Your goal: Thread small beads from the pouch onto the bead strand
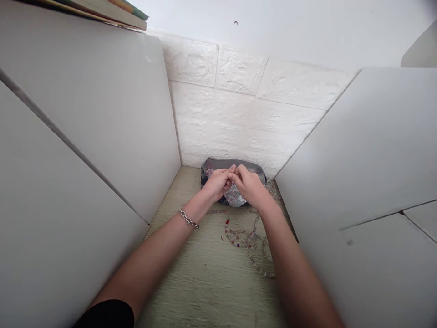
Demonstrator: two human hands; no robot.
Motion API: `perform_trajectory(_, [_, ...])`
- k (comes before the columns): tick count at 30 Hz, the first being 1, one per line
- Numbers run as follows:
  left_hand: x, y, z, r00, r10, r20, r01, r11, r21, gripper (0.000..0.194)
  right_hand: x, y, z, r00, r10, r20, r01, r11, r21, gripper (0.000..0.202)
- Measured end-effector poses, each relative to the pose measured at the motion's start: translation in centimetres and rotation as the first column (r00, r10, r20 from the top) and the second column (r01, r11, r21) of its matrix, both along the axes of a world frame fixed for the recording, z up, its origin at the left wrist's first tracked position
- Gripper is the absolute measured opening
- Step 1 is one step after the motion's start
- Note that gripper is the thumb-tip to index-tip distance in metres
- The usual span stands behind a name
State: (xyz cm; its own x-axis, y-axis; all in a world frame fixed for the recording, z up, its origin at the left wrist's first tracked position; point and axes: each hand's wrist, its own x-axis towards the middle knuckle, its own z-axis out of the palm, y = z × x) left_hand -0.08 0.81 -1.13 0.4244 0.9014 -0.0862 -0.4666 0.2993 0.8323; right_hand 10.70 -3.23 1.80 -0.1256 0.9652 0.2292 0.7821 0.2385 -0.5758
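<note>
My left hand (220, 183) and my right hand (248, 183) meet fingertip to fingertip above a grey fabric pouch (235, 162). Both are closed in a pinch; whatever lies between the fingers is too small to make out. Inside the open pouch show many small clear and pink beads (235, 196). A long beaded string (239, 239) in pale, red and purple beads lies in loops on the surface below the hands, partly behind my right forearm. One stretch of it runs up toward the pouch.
Grey-white cabinet sides stand at the left (102, 91) and right (368, 150), narrowing toward a white brick-pattern wall (218, 109). More beads (273, 189) lie right of the pouch. Books (116, 16) rest on the left cabinet. The greenish wood-grain surface (205, 282) carries tiny specks.
</note>
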Motion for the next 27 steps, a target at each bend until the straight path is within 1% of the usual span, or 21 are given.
perform_trajectory(2, [0.0, -0.11, 0.09, 1.0, -0.006, 0.009, 0.006, 0.999, -0.034, 0.024, 0.12, 0.19, -0.16, 1.0, 0.005, -0.031, -0.004, 1.0, 0.01, 0.022])
perform_trajectory(5, [0.04, -0.17, 0.06, 0.999, 0.005, 0.04, 0.0, 0.992, -0.122, 0.021, 0.24, 0.43, -0.41, 0.998, -0.012, -0.061, 0.013, 1.0, 0.016, 0.022])
perform_trajectory(7, [0.08, -0.16, 0.02, 0.998, 0.019, 0.064, -0.008, 0.987, -0.162, 0.024, 0.23, 0.54, -0.6, 0.995, -0.02, -0.096, 0.02, 1.0, -0.005, 0.023])
perform_trajectory(9, [0.13, -0.15, 0.06, 0.996, 0.025, 0.083, -0.009, 0.983, -0.182, 0.027, 0.19, 0.65, -0.79, 0.98, -0.022, -0.2, 0.01, 0.998, -0.064, 0.022])
perform_trajectory(11, [0.16, -0.16, 0.16, 0.995, 0.032, 0.09, -0.014, 0.98, -0.197, 0.029, 0.19, 0.74, -0.92, 0.924, -0.034, -0.381, -0.043, 0.981, -0.191, 0.017])
perform_trajectory(13, [0.17, -0.14, 0.21, 0.995, 0.04, 0.088, -0.02, 0.978, -0.208, 0.029, 0.25, 0.78, -0.92, 0.819, -0.081, -0.568, -0.135, 0.935, -0.329, 0.012])
perform_trajectory(14, [0.17, -0.12, 0.19, 0.995, 0.039, 0.088, -0.02, 0.977, -0.211, 0.029, 0.29, 0.76, -0.88, 0.762, -0.114, -0.638, -0.177, 0.91, -0.375, 0.011])
perform_trajectory(16, [0.15, -0.04, 0.04, 0.995, 0.02, 0.101, 0.001, 0.979, -0.206, 0.028, 0.33, 0.7, -0.74, 0.675, -0.173, -0.717, -0.216, 0.883, -0.417, 0.014])
perform_trajectory(17, [0.14, 0.02, -0.05, 0.993, 0.006, 0.114, 0.017, 0.98, -0.2, 0.027, 0.32, 0.65, -0.68, 0.651, -0.192, -0.735, -0.216, 0.88, -0.422, 0.017])
perform_trajectory(20, [0.16, 0.16, -0.28, 0.989, -0.006, 0.147, 0.035, 0.98, -0.196, 0.025, 0.22, 0.6, -0.62, 0.618, -0.219, -0.756, -0.208, 0.881, -0.425, 0.019])
perform_trajectory(24, [0.33, 0.05, -0.04, 0.984, 0.066, 0.164, -0.024, 0.969, -0.244, 0.024, 0.11, 0.8, -0.87, 0.593, -0.24, -0.768, -0.179, 0.891, -0.417, 0.011])
perform_trajectory(27, [0.39, -0.15, 0.38, 0.971, 0.132, 0.198, -0.064, 0.946, -0.317, 0.024, 0.29, 1.01, -1.07, 0.568, -0.24, -0.787, -0.17, 0.901, -0.398, 0.01])
